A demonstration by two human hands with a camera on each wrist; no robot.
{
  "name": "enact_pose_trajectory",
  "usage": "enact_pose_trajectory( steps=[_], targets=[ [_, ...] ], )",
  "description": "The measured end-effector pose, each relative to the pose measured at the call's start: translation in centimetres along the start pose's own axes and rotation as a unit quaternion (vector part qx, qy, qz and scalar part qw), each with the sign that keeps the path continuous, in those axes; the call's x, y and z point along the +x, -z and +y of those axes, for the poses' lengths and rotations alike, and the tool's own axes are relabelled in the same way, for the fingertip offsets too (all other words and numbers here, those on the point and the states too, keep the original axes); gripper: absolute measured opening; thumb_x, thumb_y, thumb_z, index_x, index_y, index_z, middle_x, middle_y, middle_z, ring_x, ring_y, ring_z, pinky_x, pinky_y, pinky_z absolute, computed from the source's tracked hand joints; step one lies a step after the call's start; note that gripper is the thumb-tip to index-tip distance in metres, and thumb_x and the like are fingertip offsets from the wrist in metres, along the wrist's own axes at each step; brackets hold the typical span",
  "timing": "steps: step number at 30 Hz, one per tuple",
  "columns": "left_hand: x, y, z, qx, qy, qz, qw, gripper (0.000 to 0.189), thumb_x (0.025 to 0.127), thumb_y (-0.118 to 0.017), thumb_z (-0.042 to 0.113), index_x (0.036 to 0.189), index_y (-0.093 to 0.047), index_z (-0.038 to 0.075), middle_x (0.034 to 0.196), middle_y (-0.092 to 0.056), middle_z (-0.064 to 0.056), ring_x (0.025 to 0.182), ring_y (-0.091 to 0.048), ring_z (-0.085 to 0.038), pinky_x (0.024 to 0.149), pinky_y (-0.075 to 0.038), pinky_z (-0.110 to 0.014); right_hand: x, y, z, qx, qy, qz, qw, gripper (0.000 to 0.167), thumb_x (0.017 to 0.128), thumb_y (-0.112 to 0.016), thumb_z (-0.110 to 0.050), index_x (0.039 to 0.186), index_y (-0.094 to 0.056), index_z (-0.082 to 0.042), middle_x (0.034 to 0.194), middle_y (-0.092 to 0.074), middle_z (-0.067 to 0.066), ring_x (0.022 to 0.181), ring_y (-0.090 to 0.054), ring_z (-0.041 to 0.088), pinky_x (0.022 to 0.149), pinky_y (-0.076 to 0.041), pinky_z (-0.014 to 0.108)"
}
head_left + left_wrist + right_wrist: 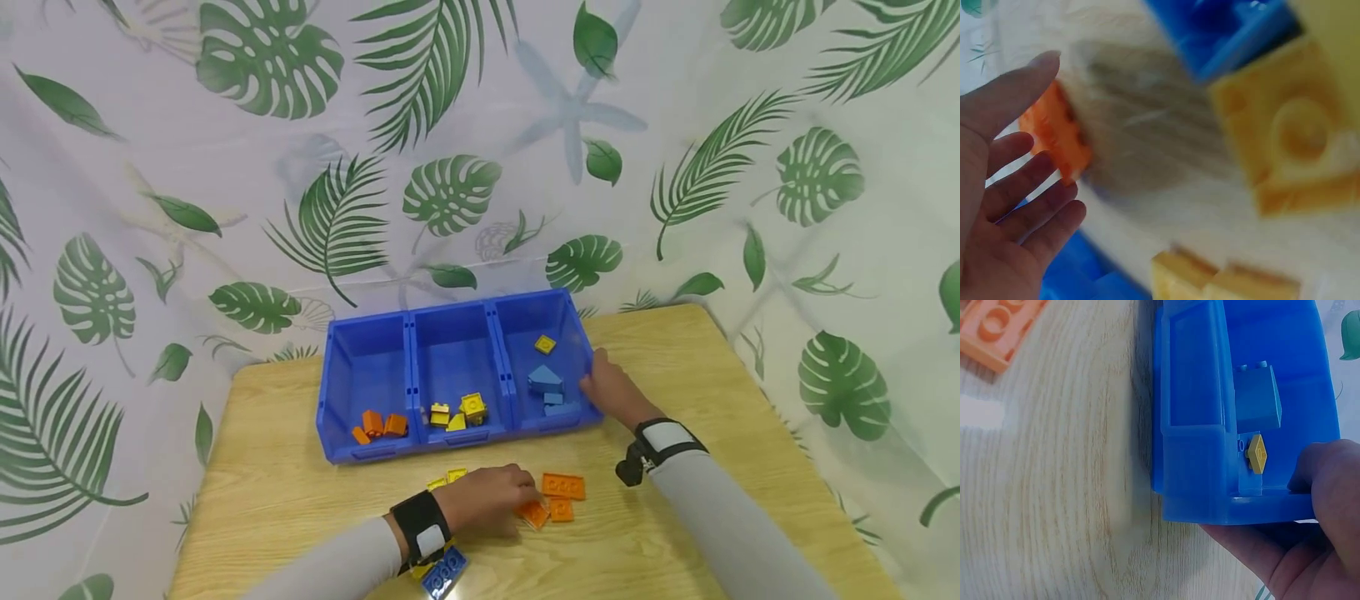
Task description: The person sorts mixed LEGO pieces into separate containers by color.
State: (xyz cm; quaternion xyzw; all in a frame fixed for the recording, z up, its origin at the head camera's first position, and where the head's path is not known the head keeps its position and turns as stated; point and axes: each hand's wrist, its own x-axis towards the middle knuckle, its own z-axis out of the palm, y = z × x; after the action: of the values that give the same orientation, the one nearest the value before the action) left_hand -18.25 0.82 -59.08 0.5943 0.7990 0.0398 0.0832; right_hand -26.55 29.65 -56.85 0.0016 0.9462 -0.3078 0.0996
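My left hand point(486, 498) is at an orange brick point(534, 517); my right hand point(615, 390) grips the blue bin point(453, 329).
The brick is between the bin and the table's point(255, 467) near edge, beside two others point(562, 487); whether my left fingers pinch it, I cannot tell. My right thumb and fingers clamp the bin's right wall.

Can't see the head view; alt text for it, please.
A person's left hand is at an orange toy brick on a wood-grain table, while the right hand grips the right wall of a blue three-compartment bin. The bin holds orange bricks on the left, yellow bricks in the middle, and blue bricks plus one yellow brick on the right.
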Motion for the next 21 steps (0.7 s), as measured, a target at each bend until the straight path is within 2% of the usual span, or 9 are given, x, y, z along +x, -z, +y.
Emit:
enact_pose_trajectory(
  steps=[5, 10, 13, 16, 19, 21],
  targets=[
    [0.3, -1.3, 0.8, 0.027, -0.001, 0.010, 0.9996, 0.043, 0.091, -0.078, 0.040, 0.130, -0.069, 0.024, 0.123, -0.070, 0.008, 0.111, -0.061, -0.007, 0.096, -0.052, -0.016, 0.0, -0.1, 0.1, -0.003, 0.006, -0.001, 1.0000, 0.036, 0.102, -0.045, -0.012, 0.126, -0.033, 0.011, 0.094, -0.057, 0.023, 0.077, -0.057, 0.027, 0.063, -0.047, 0.034],
    [0.6, -1.2, 2.1, 0.035, -0.016, -0.004, 0.9993, 0.024, 0.095, -0.075, 0.037, 0.115, -0.074, 0.026, 0.108, -0.070, 0.011, 0.096, -0.059, -0.003, 0.084, -0.049, -0.013, 0.0, -0.3, 0.4, -0.003, 0.011, -0.004, 0.9999, 0.037, 0.102, -0.044, -0.013, 0.127, -0.033, 0.012, 0.094, -0.058, 0.024, 0.076, -0.058, 0.027, 0.062, -0.047, 0.034],
    [0.6, -0.5, 2.8, 0.010, -0.021, -0.031, 0.9992, 0.018, 0.092, -0.077, 0.032, 0.108, -0.076, 0.024, 0.098, -0.069, 0.011, 0.086, -0.056, -0.001, 0.076, -0.046, -0.012, 0.0, -0.3, 0.6, -0.003, 0.017, -0.004, 0.9998, 0.036, 0.102, -0.044, -0.013, 0.126, -0.033, 0.012, 0.091, -0.055, 0.021, 0.075, -0.057, 0.026, 0.061, -0.046, 0.034],
    [0.3, 0.2, 3.3, -0.006, -0.022, -0.046, 0.9987, 0.017, 0.088, -0.079, 0.033, 0.101, -0.074, 0.023, 0.090, -0.063, 0.012, 0.076, -0.050, 0.001, 0.068, -0.040, -0.011, -0.2, -0.3, 0.9, 0.000, 0.022, -0.007, 0.9997, 0.035, 0.102, -0.043, -0.013, 0.126, -0.033, 0.011, 0.089, -0.054, 0.020, 0.074, -0.056, 0.026, 0.060, -0.045, 0.034],
    [-0.4, 1.4, 3.5, -0.020, -0.018, -0.038, 0.9989, 0.021, 0.086, -0.080, 0.037, 0.098, -0.072, 0.021, 0.085, -0.056, 0.012, 0.071, -0.044, 0.001, 0.063, -0.034, -0.010, -0.4, -0.1, 1.1, 0.001, 0.020, -0.010, 0.9997, 0.035, 0.102, -0.043, -0.013, 0.125, -0.033, 0.011, 0.088, -0.052, 0.018, 0.073, -0.055, 0.026, 0.059, -0.044, 0.033],
    [-0.9, 2.7, 3.4, -0.020, -0.011, -0.021, 0.9995, 0.023, 0.086, -0.080, 0.039, 0.096, -0.072, 0.019, 0.083, -0.054, 0.011, 0.069, -0.042, 0.001, 0.063, -0.033, -0.011, -0.5, 0.1, 1.1, 0.004, 0.019, -0.012, 0.9997, 0.035, 0.102, -0.043, -0.013, 0.125, -0.032, 0.011, 0.088, -0.051, 0.018, 0.074, -0.055, 0.026, 0.059, -0.044, 0.033]
  ],
)
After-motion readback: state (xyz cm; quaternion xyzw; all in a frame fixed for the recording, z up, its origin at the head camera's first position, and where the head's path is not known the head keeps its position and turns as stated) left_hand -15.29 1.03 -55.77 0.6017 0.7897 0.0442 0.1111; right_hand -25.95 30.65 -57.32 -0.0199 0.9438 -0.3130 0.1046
